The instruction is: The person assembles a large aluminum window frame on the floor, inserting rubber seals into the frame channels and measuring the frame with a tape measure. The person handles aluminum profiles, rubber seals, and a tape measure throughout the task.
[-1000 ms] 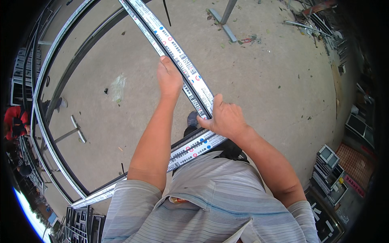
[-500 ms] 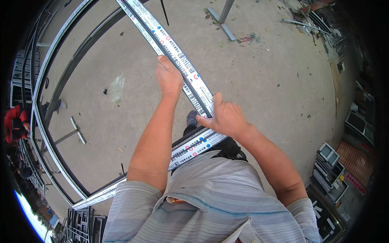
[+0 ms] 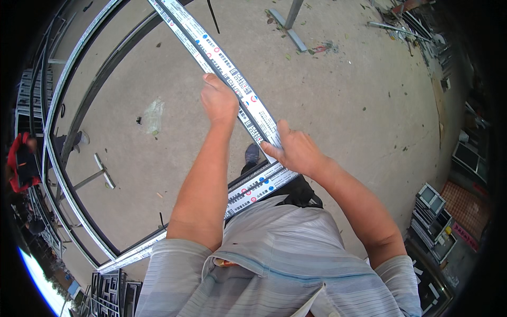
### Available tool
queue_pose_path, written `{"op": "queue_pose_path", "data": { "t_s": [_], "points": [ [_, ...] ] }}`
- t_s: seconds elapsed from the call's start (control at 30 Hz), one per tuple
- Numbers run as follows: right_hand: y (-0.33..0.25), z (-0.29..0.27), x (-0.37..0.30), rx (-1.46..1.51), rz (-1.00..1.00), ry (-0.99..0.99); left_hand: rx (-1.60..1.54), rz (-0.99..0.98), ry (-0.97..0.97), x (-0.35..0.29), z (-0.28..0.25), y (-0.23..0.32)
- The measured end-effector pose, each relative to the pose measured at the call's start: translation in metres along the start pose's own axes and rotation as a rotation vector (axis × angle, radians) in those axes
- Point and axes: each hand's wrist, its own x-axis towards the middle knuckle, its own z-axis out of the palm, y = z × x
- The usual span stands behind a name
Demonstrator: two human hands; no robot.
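Observation:
A large metal window frame (image 3: 227, 68), dark with white printed protective film on its faces, spans the view from the far left round to my body. Its straight bar slants from the top middle down to a corner in front of my waist, where a second filmed bar (image 3: 253, 191) runs off to the left. My left hand (image 3: 220, 100) is closed round the inner edge of the slanted bar, its fingers partly hidden. Close to the corner, my right hand (image 3: 298, 153) grips the same bar, thumb on the film and other fingers mostly hidden at the outer side.
Thin stands (image 3: 293, 26) support work at the top and left (image 3: 103, 171). A person in red (image 3: 22, 161) is at the far left. Scrap metal strips (image 3: 406, 34) lie at the upper right, and stacked frames (image 3: 433, 222) at the lower right. Concrete floor (image 3: 359, 116) spreads between.
My right thumb has shifted slightly up along the bar near the corner. The left hand keeps its hold. The person in red has moved a little.

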Motion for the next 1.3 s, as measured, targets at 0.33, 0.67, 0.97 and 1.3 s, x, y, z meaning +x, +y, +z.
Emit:
{"op": "queue_pose_path", "data": {
  "t_s": [0.33, 0.67, 0.97, 1.3],
  "points": [
    [-0.03, -0.007, -0.002, -0.246, 0.03, 0.024, 0.137, -0.045, 0.043, -0.002, -0.004, 0.006],
    [-0.012, -0.001, 0.008, -0.218, -0.033, 0.013, 0.241, -0.123, 0.004, -0.007, -0.008, 0.021],
    [-0.012, -0.004, 0.004, -0.249, -0.086, 0.045, 0.315, -0.062, 0.007, 0.007, 0.001, 0.015],
    [0.021, -0.019, 0.008, -0.15, -0.366, 0.0, 0.545, -0.266, -0.041, 0.002, -0.002, 0.042]
  ]
}}
